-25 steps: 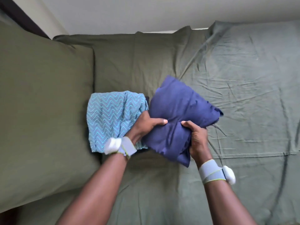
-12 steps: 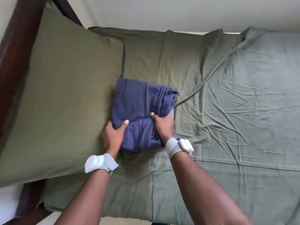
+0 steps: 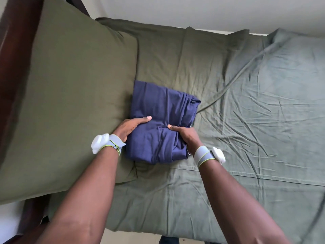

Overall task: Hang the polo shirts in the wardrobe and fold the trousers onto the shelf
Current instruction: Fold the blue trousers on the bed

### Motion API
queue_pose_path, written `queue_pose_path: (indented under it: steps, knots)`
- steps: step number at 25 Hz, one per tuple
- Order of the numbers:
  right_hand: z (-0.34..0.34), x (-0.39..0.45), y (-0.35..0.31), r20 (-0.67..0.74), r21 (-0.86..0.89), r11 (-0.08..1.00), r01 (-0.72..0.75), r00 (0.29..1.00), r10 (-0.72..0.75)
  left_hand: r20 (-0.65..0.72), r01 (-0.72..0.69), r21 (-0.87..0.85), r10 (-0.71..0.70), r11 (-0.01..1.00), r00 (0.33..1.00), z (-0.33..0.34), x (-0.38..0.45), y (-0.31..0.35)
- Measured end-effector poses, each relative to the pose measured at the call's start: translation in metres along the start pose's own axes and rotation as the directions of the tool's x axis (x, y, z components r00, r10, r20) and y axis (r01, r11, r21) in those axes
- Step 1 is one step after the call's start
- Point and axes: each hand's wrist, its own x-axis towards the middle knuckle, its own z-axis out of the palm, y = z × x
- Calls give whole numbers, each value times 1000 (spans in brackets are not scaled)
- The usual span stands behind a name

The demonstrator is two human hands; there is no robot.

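Observation:
A folded navy blue garment (image 3: 161,110) lies on the green bed sheet (image 3: 246,120), close against the pillow. My left hand (image 3: 130,127) grips its left edge, thumb on top and fingers underneath. At the garment's right side my right hand (image 3: 184,136) holds it the same way. The blue zigzag-patterned garment seen earlier is hidden under the navy one; only a sliver shows at the right edge. Both wrists carry white bands.
A large olive-green pillow (image 3: 70,103) fills the left of the bed. A dark wooden bed frame (image 3: 10,67) runs along the far left. White wall (image 3: 193,11) lies beyond the bed. Wrinkled sheet stretches to the right.
The navy garment moved left from the open sheet onto the zigzag garment, covering it. Both hands stayed on its sides and now grip lower around the stack.

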Motion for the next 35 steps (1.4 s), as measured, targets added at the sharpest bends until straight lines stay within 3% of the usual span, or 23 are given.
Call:
queue_pose_path:
  steps: [4, 7, 14, 16, 20, 23, 27, 35]
  knots:
    - [-7, 6, 1, 146, 43, 996, -77, 987, 70, 104, 54, -23, -51, 998, 993, -4, 16, -2]
    - [-11, 8, 2, 246, 65, 987, -148, 961, 128, 101, 62, -82, -54, 995, 993, 4, 20, -10]
    - [-22, 2, 11, 383, 184, 976, -118, 923, 39, -34, -130, -114, 127, 985, 991, 28, 7, -37]
    - [-30, -1, 15, 445, 177, 977, -118, 895, 27, 9, -163, -206, 169, 965, 986, 33, 2, -54]
    - [-51, -23, 23, 525, 95, 990, -104, 850, 39, 176, 4, -347, 61, 938, 982, 48, -24, -96]
    - [-77, -48, 55, 543, 45, 997, -56, 840, 23, 190, 69, -378, 5, 923, 982, 68, -68, -137]
    - [-131, -114, 95, 558, 0, 994, -113, 825, 93, 140, 77, -435, -17, 897, 990, 114, -161, -169]
    - [-233, -302, 88, 527, 48, 998, -38, 850, 7, 76, -73, -526, 132, 847, 988, 189, -385, -190]
